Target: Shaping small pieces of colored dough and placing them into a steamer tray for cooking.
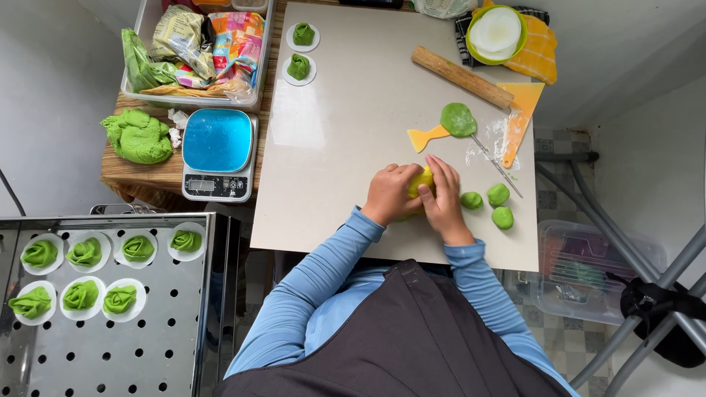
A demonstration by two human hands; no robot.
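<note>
Dough: soft yellow dough lump (421, 181), frame centre, between both palms.
Left hand (390, 193): fingers curled gripping it.
Right hand (443, 197): fingers wrapped over it.

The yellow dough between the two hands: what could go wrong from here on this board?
1. Both hands, left and right, press the yellow dough together; too much pressure may flatten or tear it.
2. Three small green dough balls lie just beside the right hand; a sideways move could knock or squash them.
3. A thin metal skewer lies close behind those balls, so a reach there might catch on it.
</note>
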